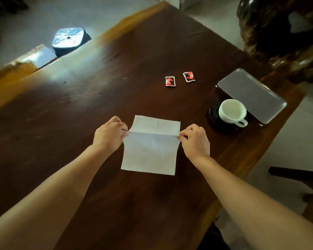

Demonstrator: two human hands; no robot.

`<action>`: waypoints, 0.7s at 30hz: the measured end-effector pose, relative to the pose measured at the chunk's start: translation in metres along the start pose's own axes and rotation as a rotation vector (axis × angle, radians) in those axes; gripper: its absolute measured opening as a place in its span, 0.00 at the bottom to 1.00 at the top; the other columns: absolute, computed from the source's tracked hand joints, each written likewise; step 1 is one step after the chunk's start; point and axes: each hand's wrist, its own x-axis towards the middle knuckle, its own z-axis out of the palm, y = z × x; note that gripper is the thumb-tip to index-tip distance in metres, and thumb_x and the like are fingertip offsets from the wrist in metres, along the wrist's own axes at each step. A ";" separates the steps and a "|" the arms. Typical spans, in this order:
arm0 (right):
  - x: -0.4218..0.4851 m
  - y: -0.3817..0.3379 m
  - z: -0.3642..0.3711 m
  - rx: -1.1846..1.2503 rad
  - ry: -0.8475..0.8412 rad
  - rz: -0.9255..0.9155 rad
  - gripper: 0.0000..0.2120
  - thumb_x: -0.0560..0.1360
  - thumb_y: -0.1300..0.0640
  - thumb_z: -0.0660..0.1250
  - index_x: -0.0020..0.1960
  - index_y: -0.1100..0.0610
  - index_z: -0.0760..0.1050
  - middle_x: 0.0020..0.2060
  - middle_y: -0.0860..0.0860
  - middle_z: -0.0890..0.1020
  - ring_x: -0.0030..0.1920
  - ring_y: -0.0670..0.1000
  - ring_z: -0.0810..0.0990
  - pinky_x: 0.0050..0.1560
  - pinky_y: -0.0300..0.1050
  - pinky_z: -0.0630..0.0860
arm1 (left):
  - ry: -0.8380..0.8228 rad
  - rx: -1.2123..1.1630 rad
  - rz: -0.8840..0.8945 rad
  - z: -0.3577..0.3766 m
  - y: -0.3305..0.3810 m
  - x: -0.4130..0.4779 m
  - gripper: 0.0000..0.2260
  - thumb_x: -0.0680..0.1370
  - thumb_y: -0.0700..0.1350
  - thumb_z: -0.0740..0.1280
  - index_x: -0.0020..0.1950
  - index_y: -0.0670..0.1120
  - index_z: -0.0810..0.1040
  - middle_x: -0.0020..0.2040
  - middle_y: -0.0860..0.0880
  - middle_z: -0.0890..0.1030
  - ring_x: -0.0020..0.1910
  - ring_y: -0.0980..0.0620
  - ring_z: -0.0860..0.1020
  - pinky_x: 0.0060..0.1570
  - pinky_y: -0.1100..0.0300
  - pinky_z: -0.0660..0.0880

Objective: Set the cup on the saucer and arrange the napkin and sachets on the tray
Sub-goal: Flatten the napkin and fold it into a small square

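Note:
A white paper napkin [150,150] lies unfolded on the dark wooden table. My left hand [109,134] pinches its left edge at a raised crease, and my right hand [194,139] pinches the right edge at the same crease. A white cup [232,110] stands upright on a black saucer [213,114] to the right. Behind them lies a grey rectangular tray [251,94] with nothing on it. Two red and black sachets, one on the left [170,81] and one on the right [188,77], lie flat on the table beyond the napkin.
The wooden table [98,87] has a pale edge along the far left. A shiny round stool top [68,39] stands on the floor past that edge. A dark carved wooden seat [282,29] sits at the far right. The table's right edge runs close to the tray.

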 end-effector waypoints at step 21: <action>0.004 -0.054 -0.142 -0.019 -0.205 -0.174 0.05 0.75 0.53 0.74 0.47 0.54 0.85 0.46 0.49 0.83 0.45 0.48 0.78 0.45 0.43 0.72 | -0.151 -0.214 -0.036 -0.112 0.025 -0.052 0.03 0.75 0.47 0.72 0.43 0.49 0.83 0.34 0.50 0.83 0.36 0.51 0.81 0.37 0.60 0.73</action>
